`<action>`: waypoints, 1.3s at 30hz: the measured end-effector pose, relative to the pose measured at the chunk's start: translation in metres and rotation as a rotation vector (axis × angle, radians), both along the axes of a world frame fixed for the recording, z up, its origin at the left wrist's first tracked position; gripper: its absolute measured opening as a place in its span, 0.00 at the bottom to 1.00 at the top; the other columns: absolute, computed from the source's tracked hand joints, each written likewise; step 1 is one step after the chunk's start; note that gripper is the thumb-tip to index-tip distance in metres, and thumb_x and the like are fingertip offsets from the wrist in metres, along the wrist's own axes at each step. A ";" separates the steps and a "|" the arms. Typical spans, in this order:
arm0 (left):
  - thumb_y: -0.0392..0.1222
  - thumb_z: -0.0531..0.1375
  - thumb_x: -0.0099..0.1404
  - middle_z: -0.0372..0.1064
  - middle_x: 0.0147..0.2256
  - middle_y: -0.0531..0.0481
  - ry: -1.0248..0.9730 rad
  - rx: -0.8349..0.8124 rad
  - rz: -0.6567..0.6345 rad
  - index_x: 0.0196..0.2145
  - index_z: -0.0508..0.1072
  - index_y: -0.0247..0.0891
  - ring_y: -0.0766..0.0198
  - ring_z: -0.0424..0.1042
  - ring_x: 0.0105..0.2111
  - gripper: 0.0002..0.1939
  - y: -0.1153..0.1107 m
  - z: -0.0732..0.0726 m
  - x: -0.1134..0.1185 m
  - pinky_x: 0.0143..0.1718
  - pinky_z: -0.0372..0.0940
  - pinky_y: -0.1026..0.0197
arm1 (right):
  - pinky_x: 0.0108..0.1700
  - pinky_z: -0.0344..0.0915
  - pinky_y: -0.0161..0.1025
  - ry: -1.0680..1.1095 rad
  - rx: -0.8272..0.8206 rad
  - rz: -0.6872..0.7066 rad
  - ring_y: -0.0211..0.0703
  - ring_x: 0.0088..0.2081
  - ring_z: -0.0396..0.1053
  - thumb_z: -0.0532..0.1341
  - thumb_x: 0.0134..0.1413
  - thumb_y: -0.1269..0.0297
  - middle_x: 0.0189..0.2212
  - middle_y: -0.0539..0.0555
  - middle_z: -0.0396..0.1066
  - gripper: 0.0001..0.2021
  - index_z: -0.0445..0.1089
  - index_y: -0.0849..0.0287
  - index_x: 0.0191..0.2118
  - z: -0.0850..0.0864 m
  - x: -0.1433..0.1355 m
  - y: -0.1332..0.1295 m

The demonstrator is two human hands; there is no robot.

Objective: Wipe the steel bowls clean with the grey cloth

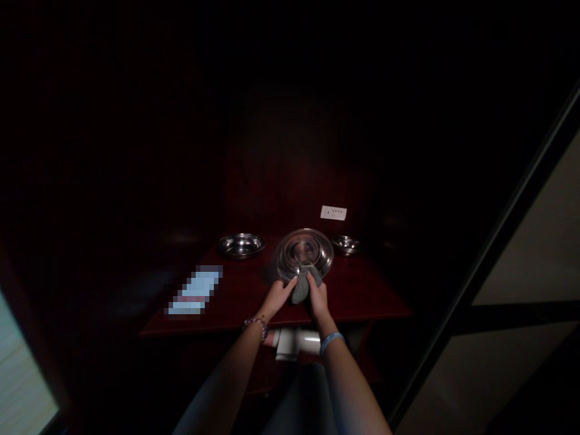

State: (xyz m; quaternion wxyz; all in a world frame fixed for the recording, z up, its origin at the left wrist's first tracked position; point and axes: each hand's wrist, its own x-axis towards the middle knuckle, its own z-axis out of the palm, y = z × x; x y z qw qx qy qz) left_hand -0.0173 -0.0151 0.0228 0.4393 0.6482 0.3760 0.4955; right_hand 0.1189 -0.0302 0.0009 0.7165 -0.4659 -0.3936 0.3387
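Dim, dark-red recess; light falls mainly on the middle. 2 bare hands at work over a reddish surface (244,299). Large round metal lid (302,249) (could be a shallow dish; the light is too poor to be sure) sits at the centre, tilted, its ringed face toward the wearer, near rim at the hands. Left hand (277,296) at the lower left of that rim, fingers closed on the edge, thumb pointing inward. Right hand (318,294) at the lower right, fingers gripping a grey cloth (300,292), thumb pressed on top; the cloth bunches between the 2 hands, its upper part against the lid's near edge, its lower end hanging free. Left wrist wears a beaded bracelet (256,327), right wrist a pale blue band (332,340). Behind and to the left, well apart from the hands, a wide shallow metal bowl (241,246) stands upright. Just beside the lid's right rim, a smaller metal bowl (347,245). Above that, a white socket panel (333,212) on the back wall (281,187). Left part of the surface: a pale pixelated patch (197,293), contents unreadable. Below the front edge, partly behind the right forearm, a white cylindrical object (287,343).
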 end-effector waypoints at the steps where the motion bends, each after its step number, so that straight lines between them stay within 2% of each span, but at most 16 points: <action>1: 0.63 0.61 0.56 0.71 0.19 0.48 0.008 -0.006 -0.001 0.26 0.77 0.33 0.56 0.73 0.28 0.26 -0.001 0.000 0.000 0.32 0.66 0.59 | 0.47 0.70 0.41 -0.003 0.000 0.001 0.51 0.44 0.76 0.66 0.46 0.46 0.39 0.56 0.80 0.25 0.79 0.64 0.43 0.000 0.000 0.000; 5: 0.65 0.60 0.55 0.69 0.17 0.49 0.012 -0.011 -0.002 0.24 0.75 0.33 0.58 0.71 0.27 0.27 -0.003 0.002 0.002 0.32 0.66 0.60 | 0.46 0.70 0.41 -0.020 0.002 0.007 0.51 0.43 0.76 0.65 0.46 0.46 0.39 0.56 0.80 0.26 0.78 0.63 0.43 0.002 0.000 -0.002; 13: 0.62 0.61 0.56 0.74 0.23 0.45 -0.019 -0.001 0.015 0.28 0.77 0.33 0.52 0.75 0.36 0.25 -0.009 0.010 0.000 0.39 0.68 0.58 | 0.47 0.70 0.41 -0.008 0.010 0.019 0.50 0.44 0.76 0.65 0.47 0.46 0.40 0.56 0.80 0.26 0.78 0.64 0.44 0.002 -0.001 -0.003; 22: 0.61 0.62 0.55 0.75 0.24 0.45 -0.026 0.002 0.010 0.29 0.77 0.33 0.52 0.75 0.37 0.24 -0.007 0.007 0.001 0.41 0.68 0.56 | 0.47 0.70 0.41 -0.003 0.018 0.017 0.50 0.43 0.76 0.66 0.46 0.46 0.40 0.58 0.80 0.26 0.78 0.65 0.43 0.002 -0.001 -0.001; 31: 0.60 0.62 0.55 0.73 0.22 0.46 -0.007 -0.020 0.013 0.26 0.76 0.33 0.53 0.75 0.35 0.23 -0.008 0.009 0.000 0.38 0.68 0.58 | 0.47 0.70 0.41 0.005 0.025 0.017 0.50 0.43 0.76 0.65 0.47 0.47 0.41 0.59 0.80 0.26 0.78 0.65 0.43 0.002 -0.002 -0.002; 39: 0.63 0.61 0.54 0.70 0.20 0.48 -0.030 -0.003 -0.029 0.27 0.75 0.34 0.56 0.72 0.31 0.25 -0.001 0.003 0.000 0.32 0.66 0.60 | 0.47 0.71 0.40 0.008 0.036 0.033 0.50 0.42 0.76 0.65 0.47 0.46 0.37 0.55 0.80 0.25 0.79 0.63 0.42 0.003 -0.003 -0.002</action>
